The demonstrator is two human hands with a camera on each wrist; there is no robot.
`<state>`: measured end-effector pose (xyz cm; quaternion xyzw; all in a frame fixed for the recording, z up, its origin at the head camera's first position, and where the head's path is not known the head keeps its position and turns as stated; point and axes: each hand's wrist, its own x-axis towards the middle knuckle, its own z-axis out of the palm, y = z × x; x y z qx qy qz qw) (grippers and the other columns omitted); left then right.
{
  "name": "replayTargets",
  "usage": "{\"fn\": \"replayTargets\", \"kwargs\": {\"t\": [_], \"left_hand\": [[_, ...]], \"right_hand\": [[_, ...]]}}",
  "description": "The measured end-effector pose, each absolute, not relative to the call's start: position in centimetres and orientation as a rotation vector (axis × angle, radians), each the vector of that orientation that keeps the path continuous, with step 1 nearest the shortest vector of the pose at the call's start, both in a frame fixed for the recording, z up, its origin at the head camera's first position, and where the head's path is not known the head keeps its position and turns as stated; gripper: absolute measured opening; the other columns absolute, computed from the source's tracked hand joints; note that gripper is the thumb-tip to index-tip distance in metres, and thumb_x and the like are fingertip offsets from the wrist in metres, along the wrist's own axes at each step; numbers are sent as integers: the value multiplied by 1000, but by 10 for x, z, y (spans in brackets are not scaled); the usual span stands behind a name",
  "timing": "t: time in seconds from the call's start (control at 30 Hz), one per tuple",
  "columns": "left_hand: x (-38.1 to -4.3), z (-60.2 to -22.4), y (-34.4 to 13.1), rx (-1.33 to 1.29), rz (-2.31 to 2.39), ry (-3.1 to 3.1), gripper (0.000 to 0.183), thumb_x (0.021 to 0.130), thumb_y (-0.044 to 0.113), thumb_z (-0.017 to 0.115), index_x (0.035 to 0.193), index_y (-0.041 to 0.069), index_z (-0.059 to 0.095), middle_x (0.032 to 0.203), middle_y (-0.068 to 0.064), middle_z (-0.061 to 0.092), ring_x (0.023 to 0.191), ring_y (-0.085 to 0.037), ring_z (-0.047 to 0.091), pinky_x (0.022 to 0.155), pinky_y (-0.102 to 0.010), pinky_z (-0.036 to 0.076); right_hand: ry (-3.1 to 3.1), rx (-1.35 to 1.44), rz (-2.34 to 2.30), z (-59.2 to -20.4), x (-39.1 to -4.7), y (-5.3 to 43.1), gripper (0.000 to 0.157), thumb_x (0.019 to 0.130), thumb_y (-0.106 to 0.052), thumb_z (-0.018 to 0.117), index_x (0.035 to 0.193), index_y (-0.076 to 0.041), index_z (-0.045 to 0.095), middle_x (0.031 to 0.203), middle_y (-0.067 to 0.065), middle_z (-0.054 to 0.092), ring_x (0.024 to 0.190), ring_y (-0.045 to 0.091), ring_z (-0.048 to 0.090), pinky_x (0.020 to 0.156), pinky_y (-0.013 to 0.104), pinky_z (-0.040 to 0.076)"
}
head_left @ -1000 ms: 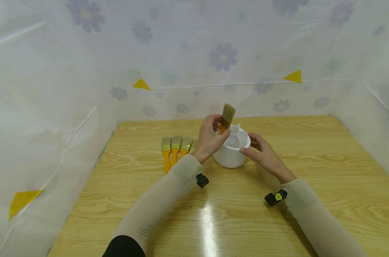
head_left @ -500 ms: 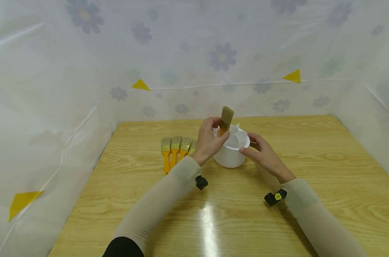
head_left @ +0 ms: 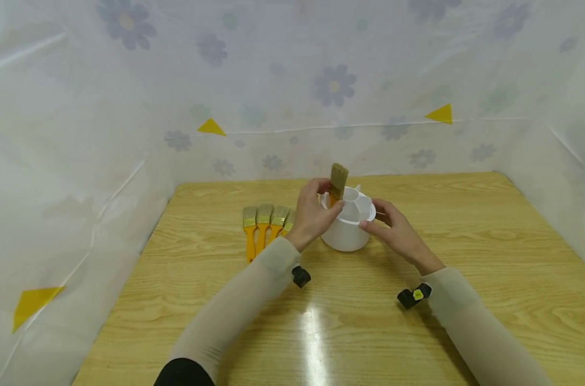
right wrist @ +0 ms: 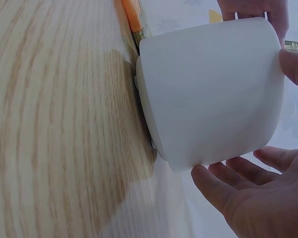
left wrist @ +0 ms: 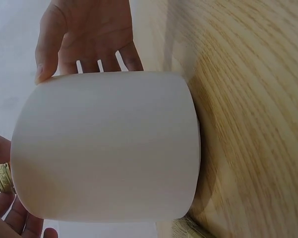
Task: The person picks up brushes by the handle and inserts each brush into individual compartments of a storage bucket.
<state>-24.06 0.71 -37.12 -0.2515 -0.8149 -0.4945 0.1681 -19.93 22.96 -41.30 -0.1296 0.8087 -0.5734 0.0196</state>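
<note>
My left hand (head_left: 315, 214) pinches a flat paintbrush (head_left: 338, 181) upright, bristles up, over the left side of a white round compartment holder (head_left: 346, 238). The brush's orange handle goes down behind the holder's rim, its lower part hidden. In the left wrist view, the brush's brass ferrule (left wrist: 1, 178) shows between my fingers at the rim. My right hand (head_left: 398, 233) holds the holder from the right. Its thumb lies at the rim and its fingers are against the side wall, as the right wrist view shows on the holder (right wrist: 213, 94).
Several more paintbrushes (head_left: 264, 222) with orange handles lie in a row on the wooden table (head_left: 369, 332), left of the holder and partly behind my left wrist. A white flowered sheet (head_left: 282, 80) with yellow triangles hangs behind the table and along its sides.
My left hand has lowered the paintbrush and shifted slightly left, so its bristles stand lower over the holder. The right hand and the holder have stayed nearly in place.
</note>
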Motion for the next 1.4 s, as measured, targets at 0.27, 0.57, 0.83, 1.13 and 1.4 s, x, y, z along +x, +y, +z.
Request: {"fn": "replayTargets", "kwargs": {"t": [0.27, 0.57, 0.83, 1.13, 1.4], "left_hand": [[-241, -375, 5, -661, -1365, -2324, 41, 82, 22, 74, 116, 7, 58, 108, -5, 60, 101, -20, 52, 96, -37, 37], [-239, -376, 4, -598, -1371, -2352, 35, 85, 23, 72, 113, 7, 60, 106, -5, 60, 102, -19, 49, 95, -38, 37], [-239, -376, 2, -575, -1405, -2363, 36, 85, 23, 71, 115, 6, 59, 108, -7, 60, 104, -24, 51, 93, -38, 39], [-236, -375, -5, -588, -1444, -2368, 37, 87, 26, 68, 118, 7, 59, 110, -9, 59, 108, -20, 47, 92, -38, 39], [-234, -373, -12, -590, -1441, -2364, 38, 88, 26, 68, 118, 5, 59, 111, -9, 59, 107, -22, 48, 92, -38, 39]], "right_hand": [[2509, -409, -1782, -413, -199, 230, 65, 93, -28, 63, 148, -16, 30, 146, 9, 34, 135, 34, 33, 97, 59, 39], [2520, -403, -1771, -413, -199, 229, 65, 93, -29, 63, 148, -16, 30, 146, 10, 35, 135, 34, 33, 97, 59, 39], [2516, -402, -1778, -413, -199, 229, 65, 93, -29, 63, 148, -15, 30, 145, 10, 35, 135, 35, 33, 98, 59, 38], [2507, -401, -1793, -413, -200, 228, 65, 93, -29, 64, 147, -16, 31, 145, 9, 36, 134, 34, 34, 97, 58, 39], [2502, -388, -1796, -412, -198, 227, 67, 92, -29, 64, 148, -16, 29, 146, 9, 35, 134, 35, 34, 98, 57, 39]]}}
